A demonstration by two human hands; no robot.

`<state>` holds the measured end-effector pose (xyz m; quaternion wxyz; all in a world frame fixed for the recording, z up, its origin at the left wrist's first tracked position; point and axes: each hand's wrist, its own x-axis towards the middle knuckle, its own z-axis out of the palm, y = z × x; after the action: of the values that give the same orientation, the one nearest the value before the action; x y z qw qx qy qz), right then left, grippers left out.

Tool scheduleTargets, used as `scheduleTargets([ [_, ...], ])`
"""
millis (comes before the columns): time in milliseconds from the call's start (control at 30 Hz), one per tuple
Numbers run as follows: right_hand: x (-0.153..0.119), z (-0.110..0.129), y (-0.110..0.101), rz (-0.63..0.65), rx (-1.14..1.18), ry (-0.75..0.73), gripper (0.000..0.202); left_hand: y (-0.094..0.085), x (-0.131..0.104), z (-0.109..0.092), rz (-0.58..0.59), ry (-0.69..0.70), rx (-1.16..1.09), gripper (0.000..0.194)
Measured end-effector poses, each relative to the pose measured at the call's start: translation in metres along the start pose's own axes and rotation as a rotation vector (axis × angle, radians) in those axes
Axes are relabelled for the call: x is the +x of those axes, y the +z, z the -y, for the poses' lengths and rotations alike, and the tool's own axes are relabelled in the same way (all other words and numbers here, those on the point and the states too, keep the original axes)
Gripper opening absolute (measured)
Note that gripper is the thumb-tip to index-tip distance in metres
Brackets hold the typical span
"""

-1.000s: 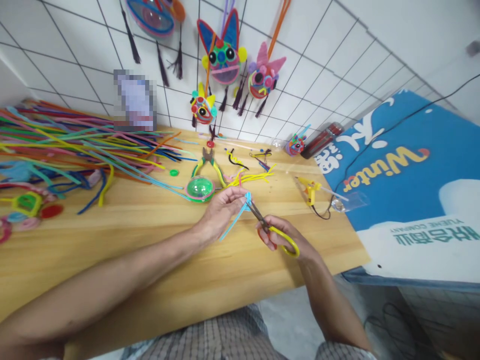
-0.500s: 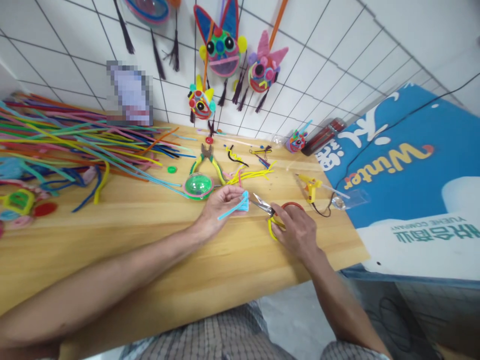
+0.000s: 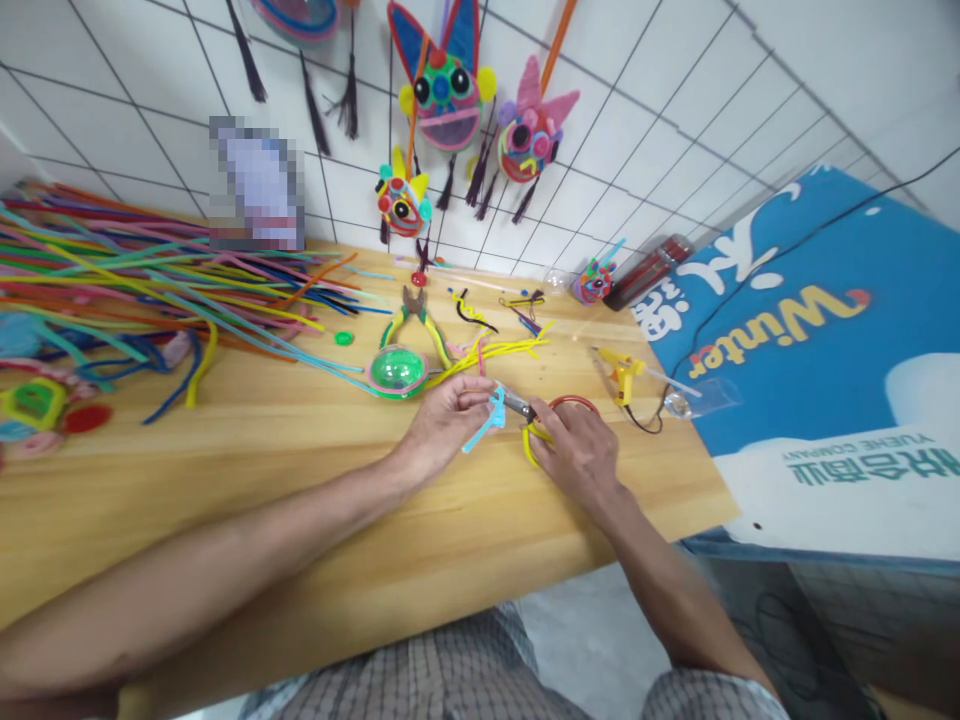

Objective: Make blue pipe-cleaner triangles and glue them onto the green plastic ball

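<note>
Frankly, the near thing to worry about is a nipped fingertip: from here, the blades of the steel scissors with red-and-yellow looped handles [image 3: 533,413] come right up beside the left hand [image 3: 448,408], so a slip of either hand could do it. A badly angled cut might also go through the wrong strand of the small light-blue fuzzy piece [image 3: 496,411], whose loose tail hangs down toward me; the small, soft piece could twist in a weak pinch.

That left hand has its thumb and fingers drawn together on the light-blue piece, above the pale wooden table [image 3: 420,540]. The right hand [image 3: 581,450] is curled around the scissor handles; I can't tell how far the blades are parted. Just behind the left hand sits a shiny green oval capsule with a pink rim [image 3: 398,372].
</note>
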<state>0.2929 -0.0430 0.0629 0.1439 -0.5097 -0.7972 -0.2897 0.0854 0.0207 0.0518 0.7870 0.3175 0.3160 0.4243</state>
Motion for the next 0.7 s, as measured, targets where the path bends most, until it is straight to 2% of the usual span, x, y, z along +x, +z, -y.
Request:
scheduleTargets([
  [367,0.004,0.012,0.007,0.096,0.036,0.061,0.036,-0.005,0.007,0.013,0.009,0.035,0.026,0.043],
  [500,0.003,0.015,0.011,0.070,0.050,0.084,0.035,-0.004,0.007,0.017,-0.019,0.072,0.019,0.042],
  [700,0.002,0.017,0.016,0.026,0.108,0.091,0.029,-0.003,0.002,0.013,-0.021,0.056,0.026,0.045],
])
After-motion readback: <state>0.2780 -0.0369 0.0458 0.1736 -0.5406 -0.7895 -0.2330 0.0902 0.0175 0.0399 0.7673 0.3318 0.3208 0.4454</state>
